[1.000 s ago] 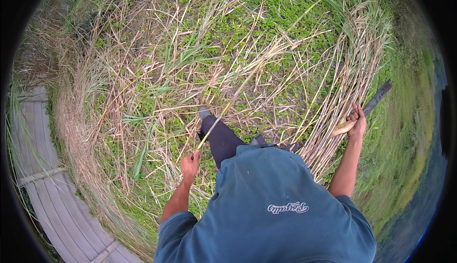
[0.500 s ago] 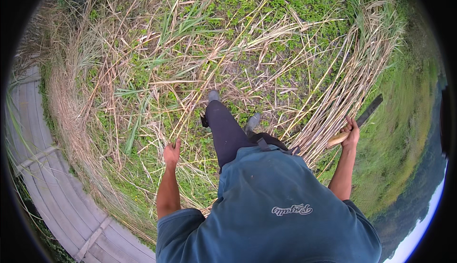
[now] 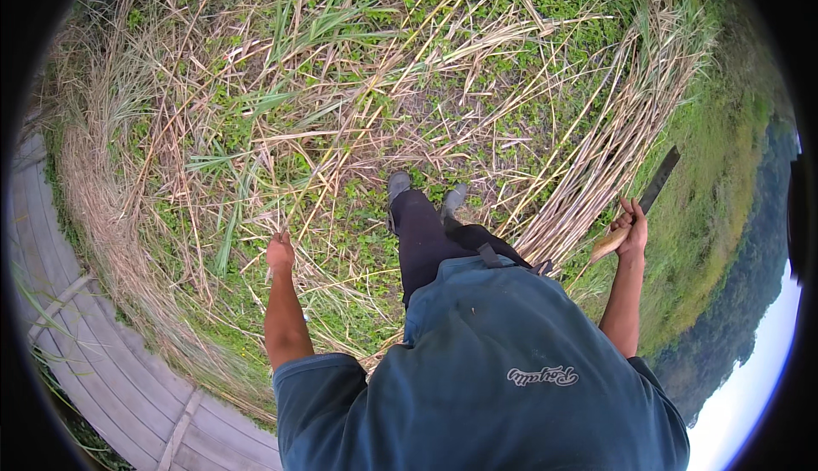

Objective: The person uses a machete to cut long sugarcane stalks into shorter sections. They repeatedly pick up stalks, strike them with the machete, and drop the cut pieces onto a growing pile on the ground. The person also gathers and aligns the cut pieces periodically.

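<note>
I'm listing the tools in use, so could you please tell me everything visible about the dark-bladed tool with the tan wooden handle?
The dark-bladed tool with the tan wooden handle is gripped in the person's bare right hand. Its long, narrow, flat blade looks metal, has a blunt-looking end, and points toward the upper right of the picture. The thick handle sticks out below the fingers, toward the lower left. Whether it touches the tan stalks nearby is unclear.

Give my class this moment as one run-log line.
Left hand: near loose stalks, grip unclear | Right hand: holding long-bladed knife | Stalk bundle: beside knife
</note>
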Tool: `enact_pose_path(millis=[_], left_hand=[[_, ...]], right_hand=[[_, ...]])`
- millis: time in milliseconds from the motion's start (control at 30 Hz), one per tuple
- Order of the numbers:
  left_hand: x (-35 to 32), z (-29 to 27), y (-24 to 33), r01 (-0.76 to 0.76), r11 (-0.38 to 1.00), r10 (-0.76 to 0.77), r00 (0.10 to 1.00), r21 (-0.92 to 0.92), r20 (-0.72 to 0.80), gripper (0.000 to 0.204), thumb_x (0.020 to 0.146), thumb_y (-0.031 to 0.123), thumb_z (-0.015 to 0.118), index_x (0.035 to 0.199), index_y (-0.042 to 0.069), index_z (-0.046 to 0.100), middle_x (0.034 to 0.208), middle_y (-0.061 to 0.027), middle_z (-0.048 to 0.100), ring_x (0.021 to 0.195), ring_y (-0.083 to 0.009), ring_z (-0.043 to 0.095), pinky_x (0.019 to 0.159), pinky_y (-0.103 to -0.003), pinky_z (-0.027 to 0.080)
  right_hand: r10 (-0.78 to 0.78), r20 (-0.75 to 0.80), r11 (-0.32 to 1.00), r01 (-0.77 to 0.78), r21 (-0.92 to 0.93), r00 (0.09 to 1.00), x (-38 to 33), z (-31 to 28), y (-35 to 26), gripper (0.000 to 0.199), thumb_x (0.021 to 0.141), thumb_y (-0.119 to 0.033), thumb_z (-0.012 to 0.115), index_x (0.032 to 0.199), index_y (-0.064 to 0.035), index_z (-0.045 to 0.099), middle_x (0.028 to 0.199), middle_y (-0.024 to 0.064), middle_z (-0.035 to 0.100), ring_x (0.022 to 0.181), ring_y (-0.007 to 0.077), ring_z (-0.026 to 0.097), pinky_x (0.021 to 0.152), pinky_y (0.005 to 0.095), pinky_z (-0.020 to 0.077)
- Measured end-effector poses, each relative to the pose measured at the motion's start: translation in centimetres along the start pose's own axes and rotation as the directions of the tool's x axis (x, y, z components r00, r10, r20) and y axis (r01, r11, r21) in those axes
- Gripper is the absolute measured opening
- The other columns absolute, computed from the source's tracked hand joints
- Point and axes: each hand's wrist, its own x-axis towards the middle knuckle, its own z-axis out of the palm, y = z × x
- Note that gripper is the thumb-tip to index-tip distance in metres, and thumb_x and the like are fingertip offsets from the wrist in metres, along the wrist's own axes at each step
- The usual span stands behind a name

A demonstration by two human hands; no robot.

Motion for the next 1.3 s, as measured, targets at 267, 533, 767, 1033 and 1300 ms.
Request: enact_pose_path(millis=[267, 533, 767, 1033, 1300], left_hand=[[7.0, 2.8, -0.1, -0.098, 0.994, 0.105, 0.983, -0.053, 0.150, 0.062, 0.085, 0.041, 0.057, 0.131, 0.000, 0.053, 0.122, -0.0247, 0.061, 0.120, -0.0379, 0.052, 0.103, -0.043, 0.039], [0.5, 4.2, 17.3, 0.047, 0.780, 0.306, 0.841, -0.624, 0.446, 0.018, 0.084, 0.024, 0.059, 0.085, 0.006, 0.063, 0.067, -0.0009, 0.056, 0.058, -0.0097, 0.046, 0.049, -0.027, 0.034], [-2.9, 1.7, 30.7, -0.188, 0.828, 0.472, 0.743, -0.528, 0.475, 0.029, 0.089, 0.028, 0.062, 0.106, 0.004, 0.059, 0.081, -0.0067, 0.068, 0.063, -0.0105, 0.056, 0.051, -0.025, 0.042], [-7.0, 2.3, 44.6, -0.542, 0.838, 0.487, 0.696, -0.059, 0.527, 0.022, 0.090, 0.021, 0.060, 0.104, 0.003, 0.060, 0.081, -0.0072, 0.068, 0.064, -0.0128, 0.059, 0.052, -0.029, 0.046], [-11.6, 20.6, 63.9, -0.934, 0.341, 0.776, 0.344, 0.107, 0.529, 0.025, 0.090, 0.024, 0.059, 0.092, 0.001, 0.068, 0.076, -0.0099, 0.068, 0.067, -0.0192, 0.062, 0.064, -0.034, 0.048]], right_hand=[[0.120, -0.063, 0.992, -0.122, -0.018, 0.991, -3.1, -2.5, 3.8, 0.029, 0.090, -0.036, 0.063, 0.092, -0.0067, 0.062, 0.056, -0.0076, 0.040, 0.044, 0.0070, 0.038, 0.043, 0.0255, 0.0380], [0.220, -0.204, 0.849, -0.290, -0.441, 0.954, -7.6, -14.8, 20.6, 0.016, 0.078, -0.015, 0.066, 0.070, -0.0003, 0.065, 0.063, 0.0098, 0.062, 0.050, 0.0179, 0.056, 0.044, 0.0335, 0.0453], [0.448, -0.109, 0.247, -0.240, -0.939, 0.887, -18.1, -21.5, 39.8, 0.026, 0.075, -0.027, 0.067, 0.086, -0.0038, 0.072, 0.081, 0.0135, 0.071, 0.072, 0.0198, 0.068, 0.063, 0.0386, 0.0546], [0.791, -0.228, 0.496, -0.813, -0.306, 0.569, -26.8, -19.7, 50.3, 0.029, 0.076, -0.025, 0.068, 0.090, 0.0001, 0.070, 0.085, 0.0169, 0.070, 0.070, 0.0231, 0.069, 0.059, 0.0380, 0.0549], [0.941, -0.138, 0.327, -0.937, 0.124, 0.310, -27.4, -19.6, 53.0, 0.032, 0.078, -0.023, 0.069, 0.094, 0.0040, 0.068, 0.088, 0.0204, 0.070, 0.067, 0.0265, 0.069, 0.054, 0.0373, 0.0552]])
